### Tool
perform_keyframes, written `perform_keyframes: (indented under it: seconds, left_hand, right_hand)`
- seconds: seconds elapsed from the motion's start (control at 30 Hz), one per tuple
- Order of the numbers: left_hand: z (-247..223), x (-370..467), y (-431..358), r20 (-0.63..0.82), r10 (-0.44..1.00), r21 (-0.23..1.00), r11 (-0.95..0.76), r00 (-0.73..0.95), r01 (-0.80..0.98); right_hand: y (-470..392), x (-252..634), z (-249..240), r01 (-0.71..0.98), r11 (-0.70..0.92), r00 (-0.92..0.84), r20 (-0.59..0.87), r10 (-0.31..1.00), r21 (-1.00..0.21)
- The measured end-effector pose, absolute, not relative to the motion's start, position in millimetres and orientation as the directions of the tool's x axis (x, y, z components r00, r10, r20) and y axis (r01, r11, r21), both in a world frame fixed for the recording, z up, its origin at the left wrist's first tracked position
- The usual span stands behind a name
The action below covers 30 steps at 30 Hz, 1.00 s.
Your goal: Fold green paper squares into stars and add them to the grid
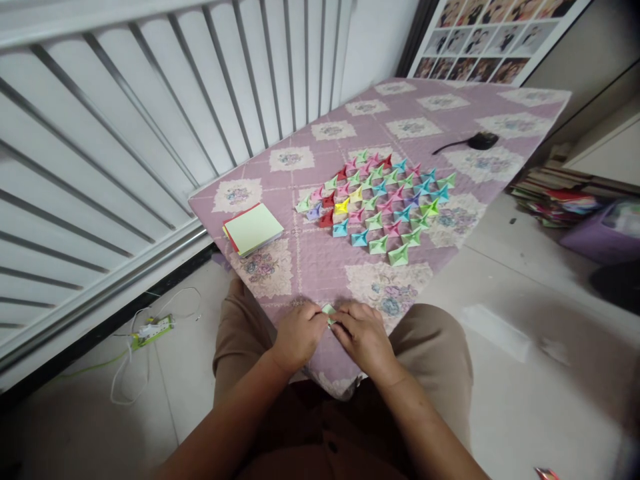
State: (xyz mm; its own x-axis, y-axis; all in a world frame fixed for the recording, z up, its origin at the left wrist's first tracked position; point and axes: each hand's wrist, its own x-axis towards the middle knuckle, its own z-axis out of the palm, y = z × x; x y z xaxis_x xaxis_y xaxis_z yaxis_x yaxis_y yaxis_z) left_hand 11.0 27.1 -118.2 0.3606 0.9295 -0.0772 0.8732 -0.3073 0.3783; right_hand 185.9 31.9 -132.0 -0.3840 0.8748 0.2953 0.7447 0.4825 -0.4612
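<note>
A small piece of green paper sits directly between my left grip and right grip, neither clearly nearer; both pinch it, fingers bunched close. My fingers hide too much to tell its long axis. We're over the narrow end of the desk, its edges slanting outward ahead. Patterned cloth stretches forward to the folded paper pieces; the paper stack lies ahead-left, near the edge.
</note>
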Motion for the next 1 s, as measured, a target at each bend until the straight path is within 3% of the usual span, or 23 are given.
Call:
perform_keyframes:
  seconds: [0.33, 0.63, 1.0]
  left_hand:
    - [-115, 13, 31, -0.114, 0.924, 0.311, -0.315, 0.364, 0.897]
    - [-109, 14, 34, -0.128, 0.943, 0.458, -0.219, 0.308, 0.862]
    - [-107, 13, 44, -0.189, 0.955, 0.48, -0.113, 0.229, 0.87]
  right_hand:
    - [36, 184, -129, 0.76, 0.472, -0.38, 0.283, 0.881, -0.447]
    - [41, 188, -137, 0.749, 0.476, -0.36, 0.32, 0.876, -0.46]
    - [49, 191, -133, 0.782, 0.455, -0.37, 0.27, 0.889, -0.426]
